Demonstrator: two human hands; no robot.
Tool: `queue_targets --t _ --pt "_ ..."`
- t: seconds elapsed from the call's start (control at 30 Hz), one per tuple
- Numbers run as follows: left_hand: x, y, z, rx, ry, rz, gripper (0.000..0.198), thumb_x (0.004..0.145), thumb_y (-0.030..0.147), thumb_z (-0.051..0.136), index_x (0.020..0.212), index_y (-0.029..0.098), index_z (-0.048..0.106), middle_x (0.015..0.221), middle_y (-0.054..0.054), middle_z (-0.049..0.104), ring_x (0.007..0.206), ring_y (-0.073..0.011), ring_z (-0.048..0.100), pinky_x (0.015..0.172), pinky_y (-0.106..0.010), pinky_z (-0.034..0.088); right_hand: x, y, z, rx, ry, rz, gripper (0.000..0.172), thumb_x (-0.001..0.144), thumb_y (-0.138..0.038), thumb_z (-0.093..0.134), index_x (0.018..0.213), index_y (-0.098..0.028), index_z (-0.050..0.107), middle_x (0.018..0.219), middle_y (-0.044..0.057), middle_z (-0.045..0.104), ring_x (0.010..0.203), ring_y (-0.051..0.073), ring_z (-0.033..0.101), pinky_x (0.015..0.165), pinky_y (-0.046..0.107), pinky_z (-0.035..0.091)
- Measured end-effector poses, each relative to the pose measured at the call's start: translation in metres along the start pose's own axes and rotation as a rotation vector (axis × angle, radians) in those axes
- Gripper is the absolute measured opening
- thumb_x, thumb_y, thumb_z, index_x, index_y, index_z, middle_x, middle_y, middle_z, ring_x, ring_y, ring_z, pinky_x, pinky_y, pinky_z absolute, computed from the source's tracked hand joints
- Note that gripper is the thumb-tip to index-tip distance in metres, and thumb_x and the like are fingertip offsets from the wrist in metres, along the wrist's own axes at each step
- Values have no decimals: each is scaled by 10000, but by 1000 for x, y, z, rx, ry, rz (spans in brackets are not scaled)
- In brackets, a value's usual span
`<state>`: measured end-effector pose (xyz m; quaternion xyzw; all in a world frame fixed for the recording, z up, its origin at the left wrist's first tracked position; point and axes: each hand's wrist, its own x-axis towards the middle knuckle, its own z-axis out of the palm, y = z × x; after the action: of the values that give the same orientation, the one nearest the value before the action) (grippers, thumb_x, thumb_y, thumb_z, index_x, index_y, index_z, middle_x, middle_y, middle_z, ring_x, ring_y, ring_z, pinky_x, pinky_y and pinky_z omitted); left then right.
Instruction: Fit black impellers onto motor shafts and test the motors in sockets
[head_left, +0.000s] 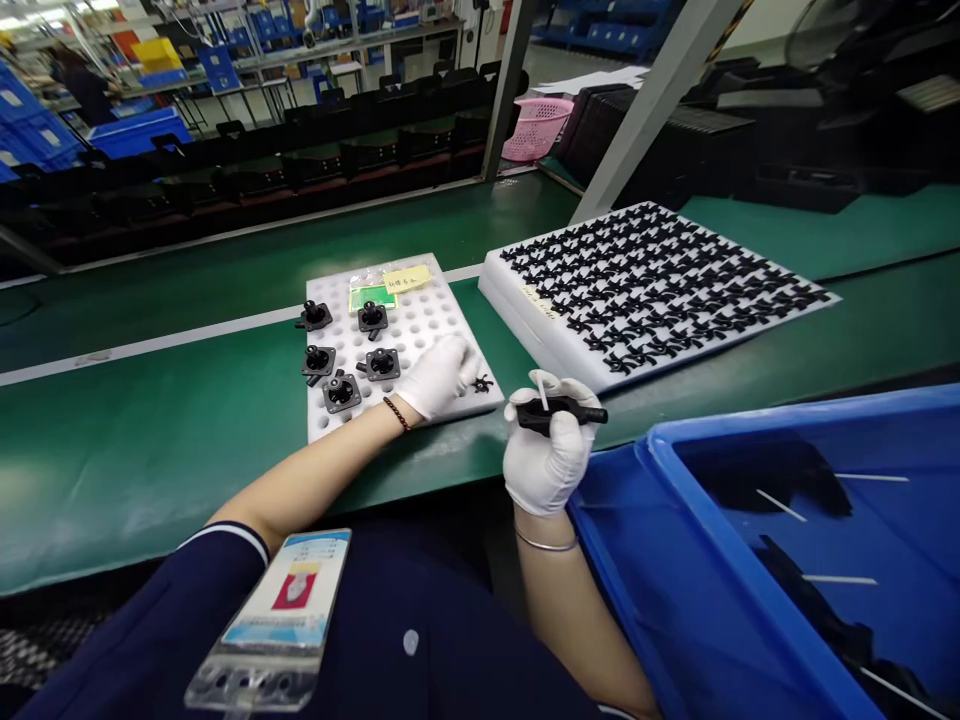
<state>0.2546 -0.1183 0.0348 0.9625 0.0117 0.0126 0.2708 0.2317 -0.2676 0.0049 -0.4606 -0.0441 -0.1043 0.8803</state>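
My right hand [546, 450], in a white glove, is wrapped round a black plastic housing [551, 412] with a thin white pin standing up from it. The gloved left hand [442, 376] rests over the front right part of a white foam tray [409, 315], fingers bent together; what they hold, if anything, is hidden. Just right of those fingers a small black impeller [482, 383] lies on the foam. Several black housings, among them one near my left wrist [382, 363], stand on the tray's left side and middle.
A thick white foam block [525, 320] carries rows of black impellers at the right. A blue bin [750, 540] with black parts and white pins is at the lower right. A green card [373, 297] and yellow note [407, 279] lie on the tray. Metal posts rise behind the green table [187, 400].
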Motion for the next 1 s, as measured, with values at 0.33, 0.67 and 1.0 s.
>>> queue_targets --t 0.33,0.67,1.0 --pt "0 7 15 244 -88 70 205 1003 272 638 1007 102 754 1134 -176 713 1033 -291 687 960 -405 578 18 35 2 7 147 101 431 823 -435 700 1207 -275 584 1191 57 674 878 168 686 823 353 585" --pt "12 25 9 314 -140 150 272 977 304 677 802 104 733 909 -216 743 898 -338 726 811 -449 589 16 46 -3 -36 173 71 395 849 -431 707 1198 -286 589 1182 39 688 879 160 696 808 344 594" --pt "7 16 -3 275 -27 86 362 1046 376 565 1005 48 715 1076 -246 705 1017 -332 706 930 -434 582 16 34 -3 124 222 116 496 769 -446 811 1192 -244 645 1115 46 717 845 146 713 809 347 662"
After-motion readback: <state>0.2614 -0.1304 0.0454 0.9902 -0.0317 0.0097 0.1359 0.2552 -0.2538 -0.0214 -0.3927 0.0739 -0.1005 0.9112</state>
